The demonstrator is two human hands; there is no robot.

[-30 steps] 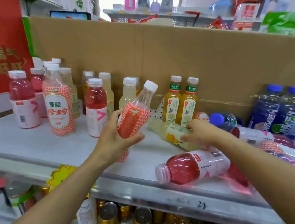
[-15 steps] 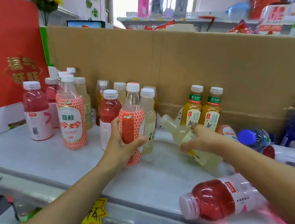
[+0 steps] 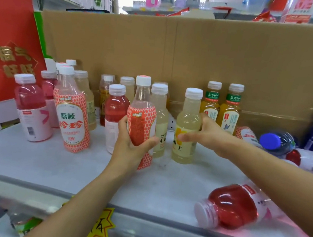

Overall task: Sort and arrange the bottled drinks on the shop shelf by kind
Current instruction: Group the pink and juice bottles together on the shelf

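your left hand (image 3: 128, 148) wraps the red-patterned bottle (image 3: 142, 114) at its label, upright on the shelf (image 3: 47, 164); your right hand (image 3: 212, 139) curls round the pale yellow bottle (image 3: 188, 120) near it. full bottles seem heavy and smooth, so hold at the middle

Right hand (image 3: 207, 139) has stood the pale yellow bottle (image 3: 187, 122) upright — red-patterned bottle (image 3: 141, 120) too.
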